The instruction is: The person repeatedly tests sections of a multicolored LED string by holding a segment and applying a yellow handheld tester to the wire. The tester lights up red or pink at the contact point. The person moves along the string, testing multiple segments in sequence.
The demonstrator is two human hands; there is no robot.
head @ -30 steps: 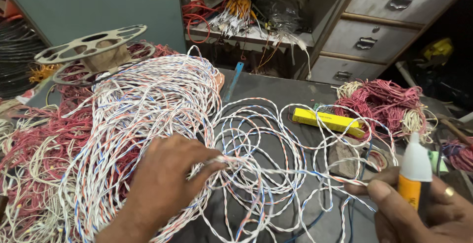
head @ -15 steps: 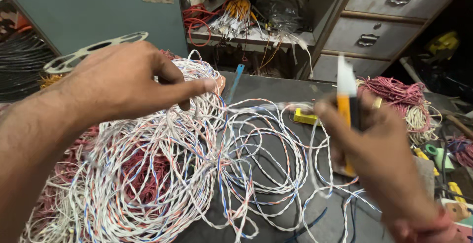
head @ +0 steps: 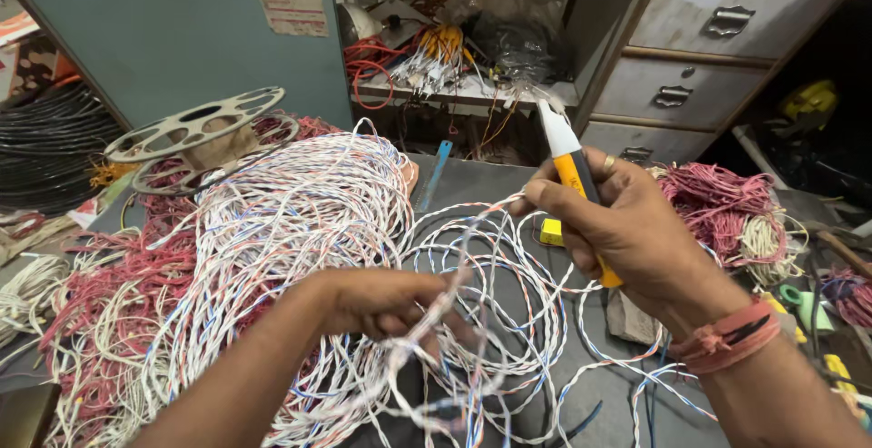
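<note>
A dark table [head: 509,184] fills the lower part of the view, and most of it lies under wire. The biggest heap is a mound of white twisted wire [head: 300,221] with blue and red strands, spread from the left across to the middle in loose loops. To its left lies a tangle of red and cream wire [head: 91,321], and behind that an empty metal reel [head: 195,125] lies tilted on top of the pile. At the back right stands a grey cabinet of drawers [head: 718,57], with a cluttered shelf [head: 454,94] of red and yellow wires beside it. A smaller bundle of red wire [head: 727,207] sits on the table at the right.

The left hand [head: 381,303] reaches in from below, fingers closed around a bunch of the white wire, which it lifts just above the table. The right hand [head: 627,230], with a red band at the wrist, is wrapped around a yellow and white pen-shaped tool [head: 568,153], tip pointing up and away, above the loops. A small yellow block [head: 549,232] shows on the table just beside this hand.
</note>
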